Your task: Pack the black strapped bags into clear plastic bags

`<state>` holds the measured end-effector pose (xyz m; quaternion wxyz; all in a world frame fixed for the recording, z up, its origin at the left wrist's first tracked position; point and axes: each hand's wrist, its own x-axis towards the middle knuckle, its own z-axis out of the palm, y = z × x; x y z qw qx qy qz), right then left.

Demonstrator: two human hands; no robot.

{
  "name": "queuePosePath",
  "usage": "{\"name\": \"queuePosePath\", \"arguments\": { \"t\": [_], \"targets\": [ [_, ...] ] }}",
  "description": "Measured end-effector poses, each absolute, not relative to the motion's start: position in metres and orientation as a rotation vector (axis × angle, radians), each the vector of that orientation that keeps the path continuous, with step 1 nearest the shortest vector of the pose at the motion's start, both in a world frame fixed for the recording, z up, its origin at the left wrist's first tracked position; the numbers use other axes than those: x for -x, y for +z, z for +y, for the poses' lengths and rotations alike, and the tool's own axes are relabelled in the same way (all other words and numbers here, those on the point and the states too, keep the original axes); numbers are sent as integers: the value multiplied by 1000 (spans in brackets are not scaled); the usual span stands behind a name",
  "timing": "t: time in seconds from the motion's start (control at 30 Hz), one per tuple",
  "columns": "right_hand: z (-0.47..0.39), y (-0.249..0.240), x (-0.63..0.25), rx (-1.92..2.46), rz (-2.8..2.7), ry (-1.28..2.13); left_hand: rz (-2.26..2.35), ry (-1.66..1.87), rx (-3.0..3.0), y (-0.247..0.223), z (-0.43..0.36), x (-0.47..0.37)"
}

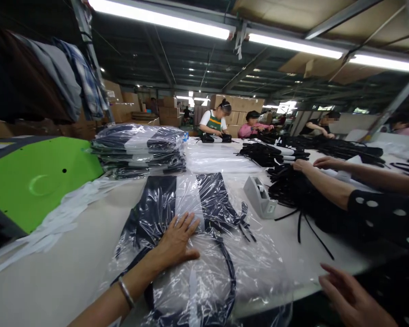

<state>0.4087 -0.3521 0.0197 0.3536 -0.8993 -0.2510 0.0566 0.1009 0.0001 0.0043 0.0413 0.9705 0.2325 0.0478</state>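
A folded navy garment (160, 190) with long straps and a pale band lies in a clear plastic bag (255, 263) on the table in front of me. My left hand (179, 240) rests flat on the bag over the pale band, its fingers spread. A second strap loop shows through the plastic below it. Off to the lower right, past the table's front edge, my right hand (354, 295) hangs in the air with its fingers apart and nothing in them. A grey tape dispenser (261, 200) stands just right of the bagged garment.
Bagged garments (139, 150) are stacked behind, beside flat clear bags (221, 156). A green machine (44, 181) with white strips (64, 213) stands left. At right, a co-worker's hands (305, 168) touch black strapped garments (286, 186). Other people work farther back.
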Motion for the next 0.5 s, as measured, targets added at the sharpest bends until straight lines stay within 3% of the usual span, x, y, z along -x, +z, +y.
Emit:
{"name": "queuePosePath", "arguments": {
  "t": [0.07,0.2,0.3,0.5],
  "targets": [
    [-308,63,-362,2141,-841,148,732,127,-2975,7,-1,-101],
    [-192,111,-269,1719,-1855,281,732,99,-2975,6,-1,-102],
    [-123,97,-254,1632,-2096,168,719,89,-2981,4,1,-102],
    [-86,34,-349,2241,-1831,85,777,53,-2957,9,-4,-105]
  ]
}}
